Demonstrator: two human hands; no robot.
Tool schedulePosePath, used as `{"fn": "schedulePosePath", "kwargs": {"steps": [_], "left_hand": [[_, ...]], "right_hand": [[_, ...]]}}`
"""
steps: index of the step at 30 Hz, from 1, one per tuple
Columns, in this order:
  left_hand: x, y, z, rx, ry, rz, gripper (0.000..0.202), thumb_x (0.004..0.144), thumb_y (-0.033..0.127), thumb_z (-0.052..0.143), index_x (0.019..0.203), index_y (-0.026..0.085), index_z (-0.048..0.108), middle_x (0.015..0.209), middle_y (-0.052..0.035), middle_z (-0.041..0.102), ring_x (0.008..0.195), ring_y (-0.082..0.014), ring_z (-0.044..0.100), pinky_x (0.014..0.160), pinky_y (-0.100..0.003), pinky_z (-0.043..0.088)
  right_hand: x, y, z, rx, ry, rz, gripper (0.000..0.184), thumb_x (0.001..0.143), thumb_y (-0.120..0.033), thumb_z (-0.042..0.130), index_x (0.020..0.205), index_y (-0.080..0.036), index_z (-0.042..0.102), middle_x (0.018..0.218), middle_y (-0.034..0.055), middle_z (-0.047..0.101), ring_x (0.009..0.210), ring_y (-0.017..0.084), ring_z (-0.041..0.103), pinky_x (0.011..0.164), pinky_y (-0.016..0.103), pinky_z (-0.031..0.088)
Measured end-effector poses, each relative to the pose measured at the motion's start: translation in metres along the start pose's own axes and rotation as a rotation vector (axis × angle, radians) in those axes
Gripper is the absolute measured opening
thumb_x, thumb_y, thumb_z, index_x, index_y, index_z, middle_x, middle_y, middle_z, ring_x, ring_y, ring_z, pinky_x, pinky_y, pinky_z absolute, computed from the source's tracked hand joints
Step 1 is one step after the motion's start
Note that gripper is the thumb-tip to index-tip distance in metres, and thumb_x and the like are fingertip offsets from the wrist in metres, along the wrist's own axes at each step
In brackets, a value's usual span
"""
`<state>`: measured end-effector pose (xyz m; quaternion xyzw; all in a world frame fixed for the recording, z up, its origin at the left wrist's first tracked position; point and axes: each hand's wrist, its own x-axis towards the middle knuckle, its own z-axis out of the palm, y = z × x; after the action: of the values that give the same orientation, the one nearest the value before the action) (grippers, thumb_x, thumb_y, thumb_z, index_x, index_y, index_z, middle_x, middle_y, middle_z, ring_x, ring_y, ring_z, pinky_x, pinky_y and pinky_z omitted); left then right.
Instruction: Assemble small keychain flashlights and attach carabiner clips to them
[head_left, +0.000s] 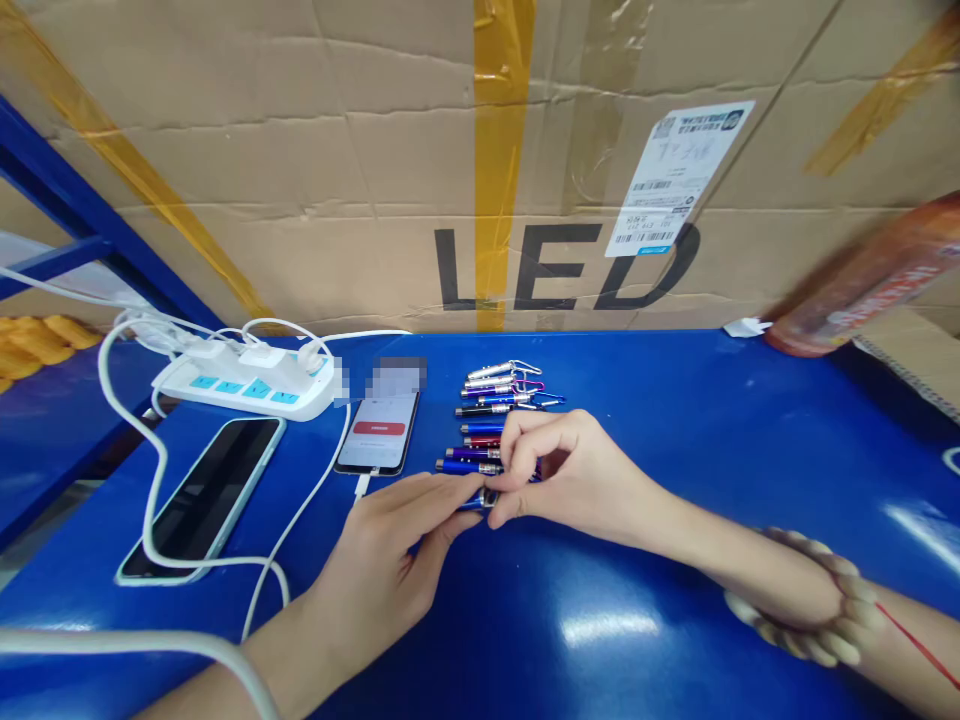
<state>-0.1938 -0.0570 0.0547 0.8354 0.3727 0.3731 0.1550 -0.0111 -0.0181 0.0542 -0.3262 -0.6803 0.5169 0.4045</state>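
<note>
A row of several small keychain flashlights, blue, purple, red and silver, lies on the blue table. My left hand and my right hand meet just in front of the row. Both pinch one small blue flashlight between fingertips; most of it is hidden by the fingers. A beaded bracelet sits on my right wrist.
A white power strip with plugged chargers stands at the left. Two phones lie near it: a dark one and a lit one on a cable. A big cardboard box marked LED walls the back. An orange bottle lies at right.
</note>
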Motion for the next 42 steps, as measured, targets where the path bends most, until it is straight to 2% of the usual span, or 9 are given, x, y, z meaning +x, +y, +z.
{"fn": "schedulePosePath", "kwargs": {"steps": [6, 13, 16, 21, 28, 32, 36, 39, 42], "left_hand": [[0.001, 0.001, 0.002, 0.163, 0.098, 0.115, 0.021, 0.085, 0.008, 0.051, 0.096, 0.016, 0.067, 0.084, -0.0056, 0.075, 0.07, -0.0139, 0.071, 0.068, -0.019, 0.057], [-0.003, -0.009, 0.004, 0.219, 0.13, 0.15, 0.025, 0.083, 0.005, 0.052, 0.095, 0.02, 0.068, 0.089, -0.0027, 0.075, 0.076, -0.016, 0.072, 0.071, -0.024, 0.057], [-0.002, -0.008, 0.004, 0.156, 0.148, 0.074, 0.023, 0.08, 0.005, 0.057, 0.094, 0.019, 0.069, 0.089, -0.0029, 0.075, 0.076, -0.0159, 0.071, 0.073, -0.022, 0.057], [0.002, -0.006, 0.005, 0.052, 0.099, -0.098, 0.019, 0.079, 0.009, 0.061, 0.094, 0.016, 0.07, 0.09, -0.0048, 0.075, 0.079, -0.0169, 0.071, 0.076, -0.022, 0.055], [0.007, -0.005, 0.0, -0.128, -0.063, -0.36, 0.019, 0.081, 0.018, 0.057, 0.094, 0.021, 0.07, 0.073, -0.0005, 0.07, 0.054, -0.0114, 0.06, 0.053, -0.019, 0.049], [0.01, -0.006, -0.002, -0.347, -0.091, -0.568, 0.021, 0.081, 0.026, 0.057, 0.096, 0.018, 0.068, 0.072, -0.0014, 0.067, 0.05, -0.0098, 0.054, 0.05, -0.02, 0.045], [0.012, -0.01, -0.004, -0.551, -0.097, -0.697, 0.024, 0.082, 0.029, 0.056, 0.101, 0.016, 0.062, 0.075, -0.0012, 0.065, 0.051, -0.0087, 0.05, 0.049, -0.02, 0.041], [0.013, -0.012, -0.008, -0.635, -0.086, -0.765, 0.024, 0.085, 0.032, 0.053, 0.102, 0.017, 0.059, 0.072, 0.0011, 0.06, 0.051, -0.0072, 0.043, 0.049, -0.02, 0.034], [0.014, -0.013, -0.012, -0.677, -0.065, -0.779, 0.024, 0.087, 0.032, 0.051, 0.104, 0.018, 0.059, 0.068, 0.0031, 0.054, 0.051, -0.0071, 0.037, 0.052, -0.022, 0.031]], "right_hand": [[-0.001, 0.0, 0.006, 0.015, 0.058, 0.068, 0.025, 0.056, -0.026, 0.081, 0.049, -0.014, 0.06, 0.058, -0.003, 0.053, 0.056, 0.008, 0.049, 0.052, 0.022, 0.039], [0.001, 0.008, 0.006, 0.125, 0.012, 0.407, 0.03, 0.051, -0.034, 0.082, 0.051, -0.013, 0.06, 0.051, -0.0049, 0.05, 0.045, 0.004, 0.04, 0.039, 0.018, 0.029], [0.0, 0.012, 0.006, 0.209, 0.003, 0.527, 0.03, 0.053, -0.038, 0.081, 0.058, -0.013, 0.063, 0.052, -0.0044, 0.051, 0.044, 0.005, 0.042, 0.035, 0.016, 0.028], [0.0, 0.009, 0.005, 0.24, 0.006, 0.55, 0.028, 0.055, -0.036, 0.081, 0.062, -0.014, 0.065, 0.052, -0.0048, 0.052, 0.047, 0.005, 0.043, 0.036, 0.014, 0.03], [0.002, 0.0, 0.0, 0.214, -0.055, 0.546, 0.029, 0.061, -0.041, 0.076, 0.063, -0.014, 0.066, 0.051, -0.0049, 0.05, 0.047, 0.004, 0.041, 0.036, 0.013, 0.029], [0.005, -0.007, -0.011, -0.054, -0.105, 0.377, 0.03, 0.073, -0.043, 0.065, 0.077, -0.014, 0.069, 0.062, -0.0003, 0.059, 0.049, 0.006, 0.047, 0.039, 0.016, 0.035], [0.002, -0.02, -0.032, -0.615, -0.208, 0.192, 0.021, 0.071, -0.037, 0.068, 0.086, -0.021, 0.07, 0.079, -0.0002, 0.068, 0.059, 0.01, 0.057, 0.051, 0.02, 0.041], [-0.003, -0.028, -0.045, -1.147, -0.355, 0.269, 0.017, 0.066, -0.029, 0.074, 0.083, -0.028, 0.07, 0.081, -0.0035, 0.069, 0.068, 0.015, 0.063, 0.057, 0.024, 0.04], [-0.005, -0.031, -0.048, -1.408, -0.42, 0.382, 0.017, 0.066, -0.026, 0.073, 0.083, -0.029, 0.07, 0.083, -0.0025, 0.07, 0.077, 0.022, 0.065, 0.059, 0.026, 0.039]]}}
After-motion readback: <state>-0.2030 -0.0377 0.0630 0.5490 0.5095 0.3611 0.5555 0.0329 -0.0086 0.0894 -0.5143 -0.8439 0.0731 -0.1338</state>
